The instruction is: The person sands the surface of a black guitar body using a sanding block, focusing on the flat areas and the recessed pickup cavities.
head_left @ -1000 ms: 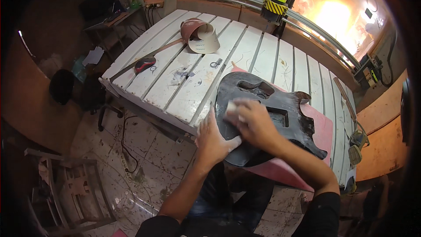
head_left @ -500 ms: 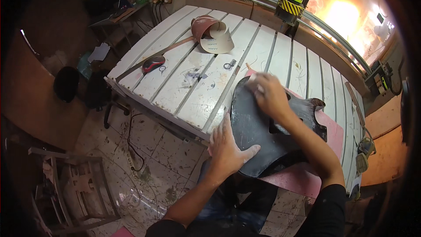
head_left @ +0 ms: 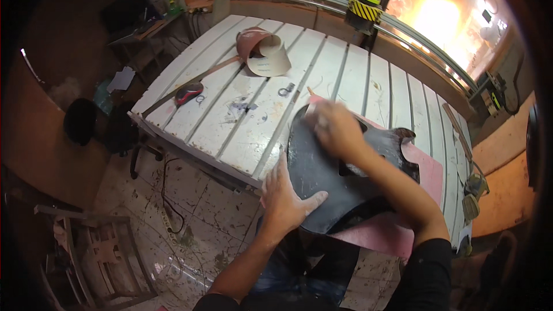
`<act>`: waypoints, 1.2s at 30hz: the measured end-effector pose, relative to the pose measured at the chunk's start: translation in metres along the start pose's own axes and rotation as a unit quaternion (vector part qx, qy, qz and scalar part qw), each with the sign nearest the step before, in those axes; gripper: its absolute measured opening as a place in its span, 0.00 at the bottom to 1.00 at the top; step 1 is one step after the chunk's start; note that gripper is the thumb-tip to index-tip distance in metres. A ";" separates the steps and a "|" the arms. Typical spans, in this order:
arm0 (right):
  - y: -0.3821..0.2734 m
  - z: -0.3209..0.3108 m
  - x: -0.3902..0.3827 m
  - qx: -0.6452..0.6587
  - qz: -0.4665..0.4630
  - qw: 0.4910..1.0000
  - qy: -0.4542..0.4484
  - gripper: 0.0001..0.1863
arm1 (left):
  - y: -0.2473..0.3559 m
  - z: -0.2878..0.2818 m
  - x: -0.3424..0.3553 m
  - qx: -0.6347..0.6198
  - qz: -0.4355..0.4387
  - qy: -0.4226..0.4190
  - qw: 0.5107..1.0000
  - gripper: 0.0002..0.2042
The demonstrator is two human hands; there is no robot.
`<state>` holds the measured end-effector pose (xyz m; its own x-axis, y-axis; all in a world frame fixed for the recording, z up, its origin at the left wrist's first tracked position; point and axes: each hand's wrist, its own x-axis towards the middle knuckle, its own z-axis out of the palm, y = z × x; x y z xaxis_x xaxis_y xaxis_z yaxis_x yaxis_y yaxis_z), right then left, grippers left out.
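Observation:
A dark grey-black guitar body (head_left: 314,178) lies on a pink sheet (head_left: 426,178) at the front right of a white slatted bed (head_left: 219,109). My left hand (head_left: 288,201) grips its left edge, thumb over the top and fingers along the rim. My right hand (head_left: 334,129), blurred by motion, is pressed on the upper left part of the body, closed round a small pale block (head_left: 311,112) that is partly hidden by the fingers. The body's cut-out cavities are mostly behind my right hand and forearm.
A curled abrasive roll (head_left: 256,52), a long strip (head_left: 155,103) and a red-black mouse (head_left: 188,93) rest on the bed. A machine gantry (head_left: 363,8) spans the back. A sander-like tool (head_left: 472,196) sits at the right edge. A chair (head_left: 80,121) and metal frame (head_left: 92,242) stand left.
My right hand has moved up the body toward its top left edge with the pale block. My left hand stays on the left edge; the whole view has shifted slightly.

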<state>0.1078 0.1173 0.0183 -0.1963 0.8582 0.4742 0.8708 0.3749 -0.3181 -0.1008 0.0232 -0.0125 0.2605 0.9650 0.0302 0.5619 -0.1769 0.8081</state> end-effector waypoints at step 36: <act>-0.016 0.011 0.003 0.035 -0.058 0.998 -0.006 0.12 | -0.008 0.002 0.001 -0.030 -0.004 -0.005 1.000 0.64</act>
<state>0.0885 0.1173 0.0160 -0.2997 0.8116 0.5014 0.8087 0.4950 -0.3179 -0.1035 0.0254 -0.0199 0.2644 0.9643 0.0169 0.5169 -0.1565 0.8416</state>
